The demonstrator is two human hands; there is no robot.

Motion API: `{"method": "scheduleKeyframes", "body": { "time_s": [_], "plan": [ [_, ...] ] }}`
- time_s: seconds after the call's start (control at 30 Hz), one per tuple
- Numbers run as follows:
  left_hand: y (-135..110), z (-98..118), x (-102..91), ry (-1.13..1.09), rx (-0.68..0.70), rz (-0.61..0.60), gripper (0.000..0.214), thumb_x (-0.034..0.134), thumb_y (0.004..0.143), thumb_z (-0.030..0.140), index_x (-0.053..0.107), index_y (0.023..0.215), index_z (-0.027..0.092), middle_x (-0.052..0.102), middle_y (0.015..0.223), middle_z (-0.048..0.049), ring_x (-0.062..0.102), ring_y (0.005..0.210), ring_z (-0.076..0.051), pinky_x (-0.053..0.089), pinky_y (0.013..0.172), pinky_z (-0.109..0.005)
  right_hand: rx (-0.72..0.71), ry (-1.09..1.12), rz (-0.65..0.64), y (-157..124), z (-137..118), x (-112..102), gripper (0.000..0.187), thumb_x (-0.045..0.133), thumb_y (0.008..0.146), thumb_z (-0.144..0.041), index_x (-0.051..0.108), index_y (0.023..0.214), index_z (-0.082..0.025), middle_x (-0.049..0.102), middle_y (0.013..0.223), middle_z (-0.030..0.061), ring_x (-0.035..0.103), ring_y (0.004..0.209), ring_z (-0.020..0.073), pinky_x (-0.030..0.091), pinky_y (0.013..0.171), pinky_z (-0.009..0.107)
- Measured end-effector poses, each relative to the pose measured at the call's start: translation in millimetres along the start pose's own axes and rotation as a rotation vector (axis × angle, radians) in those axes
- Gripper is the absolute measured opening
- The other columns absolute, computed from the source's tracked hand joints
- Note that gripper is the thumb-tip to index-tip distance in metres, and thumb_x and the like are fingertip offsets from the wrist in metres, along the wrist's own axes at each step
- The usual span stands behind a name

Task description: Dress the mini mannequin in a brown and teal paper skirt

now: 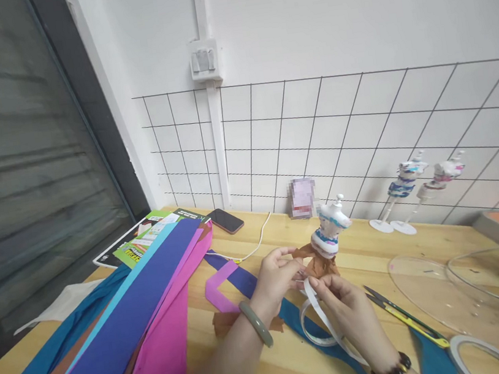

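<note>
Over the surface (pixel 366 257) before you, the miniature dress form (pixel 332 222) looks light; steady its waist (pixel 328 236). Its brown crepe paper (pixel 322 266) seems soft, tearable; your left fingers (pixel 287 266) bend there, grip unclear, while your right fingers (pixel 324 294) pinch limp white tape (pixel 315 303).

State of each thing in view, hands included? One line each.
Right hand: pinching white strip
White strip: loosely curled
Left hand: fingers bent beside brown piece, grip unclear
Brown piece: crumpled, below front mannequin's torso
Front mannequin: leaning slightly
Rear mannequins: standing on round bases
Phone: lying flat, screen dark
Coloured strips: overlapping in a pile
</note>
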State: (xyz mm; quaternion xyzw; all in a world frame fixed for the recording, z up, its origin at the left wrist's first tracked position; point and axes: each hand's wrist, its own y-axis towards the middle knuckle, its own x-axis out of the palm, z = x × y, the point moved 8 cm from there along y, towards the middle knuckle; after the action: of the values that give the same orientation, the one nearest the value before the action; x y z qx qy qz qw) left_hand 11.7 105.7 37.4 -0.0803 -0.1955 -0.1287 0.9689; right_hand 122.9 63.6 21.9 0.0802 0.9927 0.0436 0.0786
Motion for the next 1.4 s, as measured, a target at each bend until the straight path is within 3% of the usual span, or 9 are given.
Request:
{"method": "scheduleKeyframes", "body": {
  "time_s": [0.67, 1.1, 1.27, 1.4],
  "plan": [
    [-0.9, 1.1, -0.6, 0.029, -0.004, -0.025, 0.048, 0.072, 0.058, 0.021, 0.049, 0.099, 0.012, 0.058, 0.064, 0.0002, 0.058, 0.057, -0.012, 0.048, 0.054, -0.025, -0.018, -0.094, 0.031, 3.8, -2.8, -6.2, 0.033, 0.055, 0.069, -0.049, 0.051, 0.057, -0.018, 0.050, 0.052, -0.0016, 0.041, 0.048, 0.0112, 0.034, 0.045, 0.022],
    [3.8, -0.3, -2.3, 0.103, 0.096, -0.082, 0.050, 0.070, 0.059, 0.023, 0.049, 0.103, 0.013, 0.055, 0.061, 0.0033, 0.055, 0.053, -0.010, 0.046, 0.056, -0.025, -0.022, -0.146, 0.029, 1.7, -7.1, -6.2, 0.035, 0.053, 0.071, -0.050, 0.055, 0.058, -0.017, 0.055, 0.051, -0.0002, 0.046, 0.048, 0.0124, 0.035, 0.046, 0.022],
    [4.4, 2.2, -1.3, 0.147, 0.169, -0.104, 0.048, 0.068, 0.061, 0.021, 0.049, 0.105, 0.014, 0.056, 0.063, 0.0020, 0.057, 0.059, -0.012, 0.044, 0.061, -0.026, -0.009, -0.280, 0.010, -5.4, -15.9, -12.7, 0.036, 0.051, 0.072, -0.050, 0.064, 0.066, -0.017, 0.068, 0.067, 0.0047, 0.060, 0.064, 0.0201, 0.043, 0.059, 0.026],
    [4.9, -1.5, 1.5, 0.128, 0.168, -0.124, 0.051, 0.068, 0.061, 0.021, 0.048, 0.108, 0.014, 0.055, 0.067, 0.0012, 0.058, 0.065, -0.013, 0.044, 0.065, -0.028, -0.021, -0.289, 0.048, -11.8, -17.3, -20.7, 0.033, 0.054, 0.070, -0.048, 0.069, 0.077, -0.020, 0.071, 0.079, 0.0058, 0.064, 0.078, 0.0256, 0.048, 0.068, 0.029]
  ]
}}
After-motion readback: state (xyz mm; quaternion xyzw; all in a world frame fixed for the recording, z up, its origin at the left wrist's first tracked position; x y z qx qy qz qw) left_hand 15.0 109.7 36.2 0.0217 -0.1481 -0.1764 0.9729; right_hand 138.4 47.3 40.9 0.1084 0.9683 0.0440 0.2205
